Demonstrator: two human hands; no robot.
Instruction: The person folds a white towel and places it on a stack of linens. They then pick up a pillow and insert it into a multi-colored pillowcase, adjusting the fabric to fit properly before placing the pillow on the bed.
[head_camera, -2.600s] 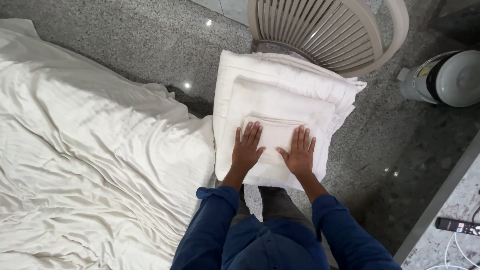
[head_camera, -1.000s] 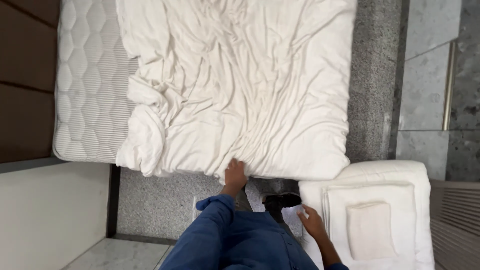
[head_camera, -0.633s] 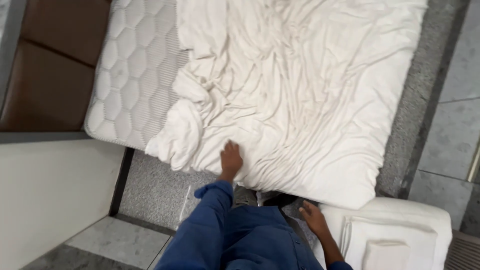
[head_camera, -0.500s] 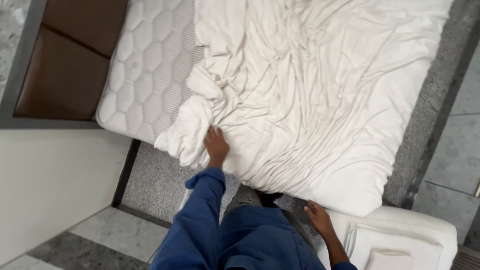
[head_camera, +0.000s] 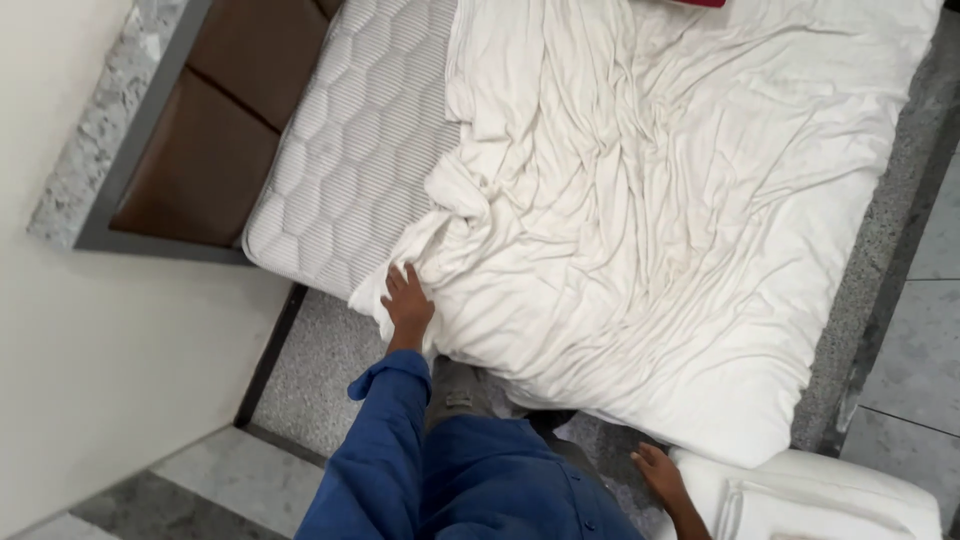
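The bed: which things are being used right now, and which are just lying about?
In use:
- crumpled white bed sheet, its edge under the left hand
- white quilted mattress, partly bare
- stack of folded white towels, beside the right hand

Lying about:
- brown padded headboard
- red thing at the top edge, too cut off to tell
- grey speckled stone floor

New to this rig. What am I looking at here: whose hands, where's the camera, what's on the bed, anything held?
There is no machine here: a person in blue sleeves works with bare hands. The single picture comes from a camera on that person's head, looking down. The left hand rests on the bunched edge of a crumpled white sheet that covers most of a quilted white mattress; whether its fingers grip the cloth is unclear. The right hand rests against a stack of folded white linen at the lower right and holds nothing visible. A brown headboard stands against the wall.
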